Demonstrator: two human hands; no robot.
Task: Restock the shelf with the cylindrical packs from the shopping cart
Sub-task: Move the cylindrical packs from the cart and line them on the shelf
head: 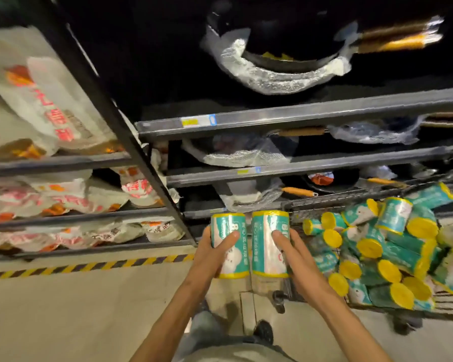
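Our two forearms reach forward from the bottom of the head view, each hand wrapped around one cylindrical pack. Our left hand (215,253) grasps the left pack (229,245) from its outer side, fingers spread across the teal-and-white wrapper, and our right hand (292,254) grasps the right pack (269,242) the same way from the opposite side. Both packs stand upright with yellow rims at top and bottom, held side by side and close to each other; we cannot tell whether they touch. To the right of our right hand sits the shopping cart (324,198), its wire basket heaped with more packs (392,246) lying at all angles, yellow ends facing many ways. Just beyond our hands rises the dark shelf unit (298,116), its grey rails carrying small price tags (198,120), with pans (280,56) in bubble wrap on its levels. Off to the left of our left hand, another bay holds white bags with red lettering (50,105) on several tiers. Below that bay a yellow-and-black striped line (89,266) runs along the pale floor, and beneath our arms a dark shoe (264,331) shows.
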